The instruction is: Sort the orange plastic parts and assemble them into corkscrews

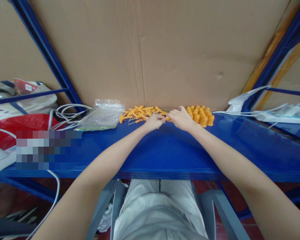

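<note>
Orange T-handled corkscrews point(139, 110) lie in a heap at the back of the blue table, some with their metal spirals showing. My left hand point(154, 122) is at the right end of this heap, its fingers pinched together; what they hold is mostly hidden. Just to its right, my right hand point(181, 118) has thumb and fingers closed on a small orange plastic piece point(168, 118). The fingertips of both hands nearly meet. Beside my right hand, several orange hollow-looking plastic bodies point(202, 117) stand upright in a tight group.
A clear plastic bag point(102, 115) lies left of the heap, near white cables point(70, 110). Cardboard point(165, 50) rises behind the blue table point(160, 153). Blue posts point(47, 53) frame both sides. A white cable and packaging point(277, 113) lie at the right.
</note>
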Action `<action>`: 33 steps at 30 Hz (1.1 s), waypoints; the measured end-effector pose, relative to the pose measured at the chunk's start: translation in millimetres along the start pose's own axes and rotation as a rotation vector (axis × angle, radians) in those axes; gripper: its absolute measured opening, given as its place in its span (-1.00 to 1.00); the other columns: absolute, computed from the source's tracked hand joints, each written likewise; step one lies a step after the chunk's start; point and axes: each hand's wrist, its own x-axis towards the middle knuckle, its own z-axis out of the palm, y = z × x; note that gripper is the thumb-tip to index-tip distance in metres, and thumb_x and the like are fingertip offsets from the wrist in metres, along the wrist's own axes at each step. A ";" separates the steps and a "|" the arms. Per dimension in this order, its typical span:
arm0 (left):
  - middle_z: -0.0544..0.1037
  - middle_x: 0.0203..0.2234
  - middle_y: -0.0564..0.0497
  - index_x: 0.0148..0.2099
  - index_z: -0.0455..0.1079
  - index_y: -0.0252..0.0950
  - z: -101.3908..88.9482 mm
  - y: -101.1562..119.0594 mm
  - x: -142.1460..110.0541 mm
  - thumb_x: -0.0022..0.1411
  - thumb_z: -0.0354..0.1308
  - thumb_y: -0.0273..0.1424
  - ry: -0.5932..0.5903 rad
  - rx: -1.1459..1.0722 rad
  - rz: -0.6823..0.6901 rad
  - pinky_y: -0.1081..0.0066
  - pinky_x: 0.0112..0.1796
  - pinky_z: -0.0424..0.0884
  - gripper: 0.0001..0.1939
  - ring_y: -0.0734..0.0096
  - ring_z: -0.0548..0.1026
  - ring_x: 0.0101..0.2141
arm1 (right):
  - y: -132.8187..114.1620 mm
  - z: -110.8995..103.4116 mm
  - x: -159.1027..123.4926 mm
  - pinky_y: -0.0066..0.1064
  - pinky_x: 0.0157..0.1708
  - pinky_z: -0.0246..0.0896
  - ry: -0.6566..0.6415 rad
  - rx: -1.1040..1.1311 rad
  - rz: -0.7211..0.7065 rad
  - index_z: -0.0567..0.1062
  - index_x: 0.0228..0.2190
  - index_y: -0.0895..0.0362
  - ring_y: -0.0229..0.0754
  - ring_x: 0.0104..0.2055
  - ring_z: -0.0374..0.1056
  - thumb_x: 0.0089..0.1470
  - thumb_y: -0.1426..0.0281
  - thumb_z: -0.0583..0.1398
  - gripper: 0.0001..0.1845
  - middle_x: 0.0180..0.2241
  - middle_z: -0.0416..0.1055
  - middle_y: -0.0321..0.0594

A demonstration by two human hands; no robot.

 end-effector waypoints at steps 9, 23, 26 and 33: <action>0.29 -0.70 0.11 -0.50 0.42 -0.31 -4.8 6.0 -7.3 0.24 0.08 -0.43 -0.061 -0.313 -0.094 0.47 -0.45 0.24 -0.74 0.49 0.32 -0.55 | 0.4 -1.3 -1.4 -0.13 0.03 -0.10 0.002 0.003 -0.007 0.49 -0.07 0.20 -0.01 -0.06 0.36 0.25 0.56 0.01 -0.67 -0.15 0.55 0.02; 0.65 -0.32 -0.14 -0.20 0.57 -0.30 -1.5 -1.5 -10.9 0.33 -0.02 -0.30 0.133 0.464 0.167 0.00 0.02 0.22 -0.66 0.06 0.57 -0.20 | 1.0 1.2 -4.5 -0.05 0.13 -0.09 0.022 0.036 -0.010 0.49 -0.06 0.23 0.03 -0.03 0.40 0.28 0.42 0.07 -0.72 -0.12 0.56 0.08; 0.66 -0.29 -0.19 -0.16 0.56 -0.32 -2.4 -1.0 -13.8 0.34 -0.07 -0.30 0.133 0.549 0.198 -0.05 0.03 0.18 -0.62 0.02 0.59 -0.19 | 0.3 0.7 -4.4 -0.05 0.14 -0.09 0.020 0.048 -0.001 0.48 -0.05 0.24 0.03 -0.03 0.40 0.28 0.41 0.07 -0.71 -0.11 0.55 0.08; 0.67 -0.20 -0.19 -0.06 0.57 -0.31 -6.4 1.7 -9.7 0.37 -0.09 -0.28 0.138 0.548 0.149 -0.06 0.06 0.19 -0.59 -0.04 0.57 -0.10 | 0.1 -5.5 -0.9 -0.03 0.14 -0.10 0.028 0.028 0.059 0.48 -0.06 0.20 0.04 -0.02 0.39 0.26 0.45 0.08 -0.73 -0.13 0.56 0.04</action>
